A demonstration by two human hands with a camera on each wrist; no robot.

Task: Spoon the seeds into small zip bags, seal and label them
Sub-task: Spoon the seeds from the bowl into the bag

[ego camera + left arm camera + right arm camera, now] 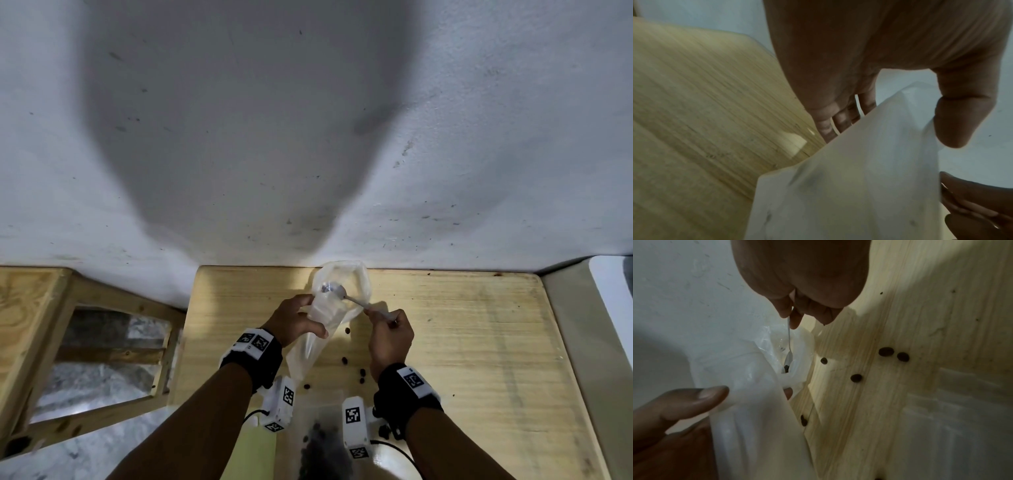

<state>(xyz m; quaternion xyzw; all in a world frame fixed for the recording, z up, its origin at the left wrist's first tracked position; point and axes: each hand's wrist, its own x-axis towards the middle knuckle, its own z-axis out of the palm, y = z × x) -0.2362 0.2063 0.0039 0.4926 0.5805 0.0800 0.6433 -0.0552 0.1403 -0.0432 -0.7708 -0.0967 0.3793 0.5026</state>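
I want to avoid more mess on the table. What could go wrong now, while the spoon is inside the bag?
1. The left hand grips only one side of the limp bag; its mouth may fold shut.
2. The right hand pinches the spoon far back on its handle; a tilt may drop seeds.
3. Loose seeds already lie on the table; more could roll off.

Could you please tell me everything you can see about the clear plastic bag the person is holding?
The bag is thin, translucent, whitish plastic, crumpled and long. Held above the wooden table, it slants with its open mouth away from the person and its lower end towards them. The left hand grips its middle, thumb on one side and fingers on the other. The spoon, pinched by the right hand, reaches into the mouth, its bowl holding something dark. No zip strip or label is discernible.
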